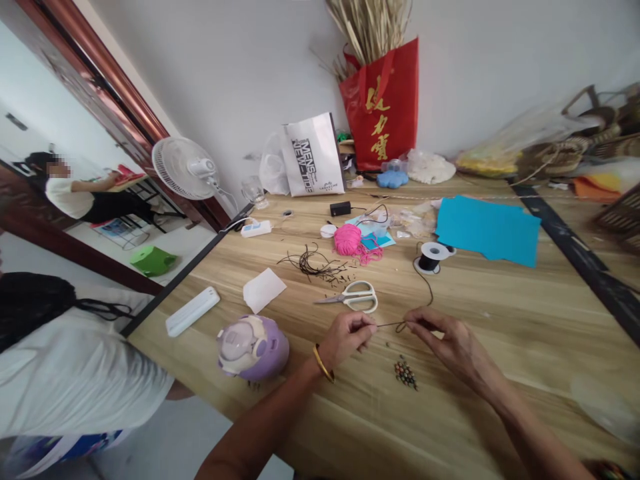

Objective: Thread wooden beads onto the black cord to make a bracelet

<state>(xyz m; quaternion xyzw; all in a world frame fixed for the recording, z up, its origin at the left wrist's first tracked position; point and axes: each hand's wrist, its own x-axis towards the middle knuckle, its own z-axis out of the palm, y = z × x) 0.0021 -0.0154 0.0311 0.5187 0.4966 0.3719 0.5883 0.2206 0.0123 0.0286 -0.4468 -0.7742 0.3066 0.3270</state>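
Observation:
A thin dark cord [387,325] is stretched between my two hands above the table, with a small loop near the right one. My left hand [349,335], a gold bangle on its wrist, pinches one end. My right hand [447,340] pinches the cord beside the loop. Just below lies a small cluster of dark, multicoloured beads [405,373]. White-handled scissors [357,298] rest flat beyond my left hand. Behind my right hand stands a spool of black cord [431,258], its loose strand trailing towards that hand. Cut dark cords [317,265] lie in a tangle further back.
A purple lidded pot [257,350] stands left of my forearm, near white paper [264,291] and a white case [193,311]. Farther back are pink yarn [349,239], blue sheets [487,230] and bags against the wall. A person in white [85,373] is at the left.

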